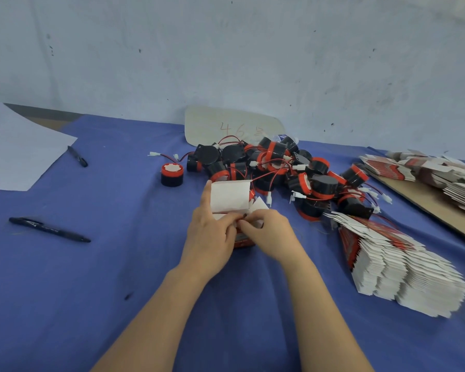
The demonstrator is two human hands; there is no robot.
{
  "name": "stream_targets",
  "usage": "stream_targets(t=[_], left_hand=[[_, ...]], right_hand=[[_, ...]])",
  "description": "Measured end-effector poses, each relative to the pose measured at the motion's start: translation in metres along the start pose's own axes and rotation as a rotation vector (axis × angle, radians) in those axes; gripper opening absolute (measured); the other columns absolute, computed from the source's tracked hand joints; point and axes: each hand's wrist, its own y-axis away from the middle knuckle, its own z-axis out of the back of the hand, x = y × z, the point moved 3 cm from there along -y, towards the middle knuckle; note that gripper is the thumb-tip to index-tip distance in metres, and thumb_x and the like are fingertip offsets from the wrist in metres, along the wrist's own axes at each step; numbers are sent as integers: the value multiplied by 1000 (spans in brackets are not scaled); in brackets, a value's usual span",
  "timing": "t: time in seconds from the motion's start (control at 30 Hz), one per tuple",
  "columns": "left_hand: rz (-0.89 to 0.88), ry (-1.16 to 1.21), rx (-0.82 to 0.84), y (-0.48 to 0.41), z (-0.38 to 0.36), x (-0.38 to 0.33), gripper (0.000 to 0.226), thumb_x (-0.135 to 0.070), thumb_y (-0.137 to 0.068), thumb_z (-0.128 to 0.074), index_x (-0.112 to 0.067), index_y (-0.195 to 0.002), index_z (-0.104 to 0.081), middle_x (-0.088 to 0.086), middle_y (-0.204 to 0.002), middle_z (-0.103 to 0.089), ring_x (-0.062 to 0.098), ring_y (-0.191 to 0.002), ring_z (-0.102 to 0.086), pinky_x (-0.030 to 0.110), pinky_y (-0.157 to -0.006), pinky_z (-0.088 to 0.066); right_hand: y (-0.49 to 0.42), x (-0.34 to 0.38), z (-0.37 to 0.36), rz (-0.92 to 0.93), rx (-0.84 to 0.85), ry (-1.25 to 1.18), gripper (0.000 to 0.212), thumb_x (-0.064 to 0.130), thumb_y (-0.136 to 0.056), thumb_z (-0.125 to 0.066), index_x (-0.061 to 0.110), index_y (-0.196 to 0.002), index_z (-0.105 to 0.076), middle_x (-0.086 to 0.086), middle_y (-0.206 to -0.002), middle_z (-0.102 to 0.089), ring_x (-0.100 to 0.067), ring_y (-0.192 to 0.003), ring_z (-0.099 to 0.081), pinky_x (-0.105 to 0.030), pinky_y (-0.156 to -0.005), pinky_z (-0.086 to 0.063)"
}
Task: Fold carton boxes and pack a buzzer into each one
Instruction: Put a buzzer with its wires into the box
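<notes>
A: Head view, nearest first. What at the hands?

B: Gripping one carton box (pixel 230 196) with both. Left hand (pixel 212 237) curled round its left side, forefinger straight up along the raised white flap. Right hand (pixel 271 234) pinching a small side flap. Standing on the blue cloth (pixel 118 291), red body low between the palms. Inside hidden, so cannot tell whether filled.

A: And beside the box?

B: Near, to its right: a fanned stack of flat cartons (pixel 403 269). Well apart to its left: a black pen (pixel 49 229).

A: Beyond it?

B: Just behind the box: a heap of buzzers (pixel 279 167), black and red, wires tangled. Behind and left: a lone buzzer (pixel 172 174), red face up. Farther left: a second pen (pixel 77 156) beside a white paper sheet (pixel 16 146). Far right: more flat cartons (pixel 440 173) on a brown board (pixel 427 200). Farthest behind: a pale card (pixel 231 127) marked 46, against the wall.
</notes>
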Motion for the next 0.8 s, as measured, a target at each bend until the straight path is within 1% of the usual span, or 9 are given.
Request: stream_targets(t=[0.1, 0.23, 0.37, 0.47, 0.6, 0.63, 0.7, 0.73, 0.8], left_hand=[[5, -36, 6, -1, -1, 1, 30, -18, -95, -51, -37, -112, -68, 2, -161, 6, 20, -128, -24, 35, -105, -32], [58, 74, 45, -1, -3, 1, 33, -14, -95, -48, -35, -109, -68, -4, -160, 7, 22, -136, -25, 37, -109, -35], [45, 151, 38, 1, -2, -4, 36, -9, -94, -45, -28, -115, -67, -6, -159, 5, 16, -138, -29, 36, -100, -44], [53, 147, 46, 1, -2, -6, 33, -9, -94, -45, -25, -110, -68, -6, -159, 6, 15, -136, -30, 36, -98, -44], [93, 143, 58, 1, -3, -4, 30, -13, -95, -45, -28, -105, -69, -10, -159, 9, 18, -135, -32, 40, -96, -46], [94, 145, 56, 1, -4, -3, 31, -14, -95, -45, -29, -106, -69, -11, -159, 10, 19, -134, -33, 41, -95, -46], [84, 159, 52, 1, -5, -3, 34, -14, -96, -45, -35, -112, -67, -11, -159, 10, 19, -136, -32, 42, -98, -46], [80, 184, 48, 0, -4, -4, 38, -13, -96, -45, -40, -114, -65, -10, -159, 8, 19, -138, -31, 43, -99, -45], [94, 248, 47, -1, -5, -5, 44, -13, -96, -46, -50, -114, -60, -11, -159, 6, 19, -138, -31, 43, -101, -44]], right_hand=[[-1, -4, 0, -44, 30, -61, 9, 32, -89, -64, 25, -83, -63, 8, -87, -61, -1, -69, -50, -13, -51, -35], [-2, -2, -1, -101, -34, -141, 6, 24, -90, -61, 21, -85, -62, 1, -99, -64, -12, -84, -54, -19, -59, -41], [-2, -1, -1, -135, -65, -66, 5, 19, -92, -56, 21, -88, -59, 4, -94, -56, -6, -73, -48, -13, -51, -34], [-4, 3, -1, -156, -71, -18, 15, 9, -91, -51, 17, -93, -63, 1, -91, -57, -5, -65, -46, -13, -48, -36], [-7, 9, -2, -163, -42, 106, 25, 4, -88, -48, 4, -87, -73, -12, -91, -70, -22, -71, -55, -29, -59, -48], [-7, 9, -3, -156, -39, 104, 25, 3, -87, -49, 4, -86, -74, -12, -90, -71, -23, -71, -55, -27, -57, -48], [-3, 8, -5, -108, -45, 80, 26, 3, -85, -49, 12, -89, -74, -4, -85, -68, -12, -67, -50, -13, -48, -38], [-1, 8, -5, -78, -62, 71, 26, 4, -86, -50, 16, -92, -72, 1, -85, -63, -8, -67, -47, -10, -47, -34], [0, 7, -3, -57, -126, 58, 23, 8, -88, -52, 20, -103, -66, 3, -95, -52, -7, -73, -44, -10, -51, -31]])
